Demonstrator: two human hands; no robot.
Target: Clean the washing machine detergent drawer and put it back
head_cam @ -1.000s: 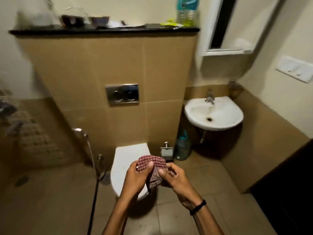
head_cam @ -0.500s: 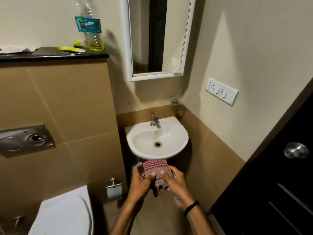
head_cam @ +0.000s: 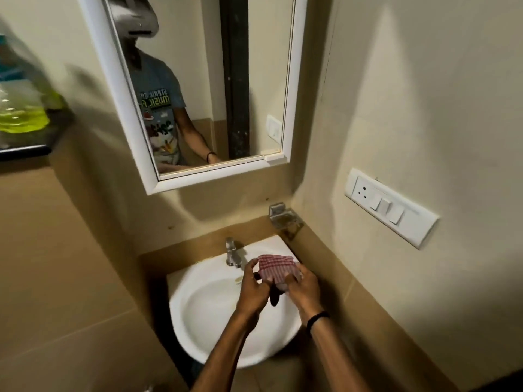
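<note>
While both hands reach out over the white sink, they hold a red and white checked cloth between them. The left hand has its grip closed on the cloth's left edge, pinching it with thumb and fingers. The right hand has its grip closed on the right side, with fingers curled over the cloth. The cloth is bunched up in the air above the back right part of the sink, just beside the silver tap. A dark bit hangs down under the cloth between the two hands, too blurry to tell what it is. A black band goes round the right wrist. A metal soap holder is on the wall in the corner behind the sink. Above the sink hangs a mirror with a white frame, showing the person's printed shirt and one arm. A white switch plate is on the right wall. At the far left, a blurry bottle of yellow-green liquid stands on a dark ledge.
</note>
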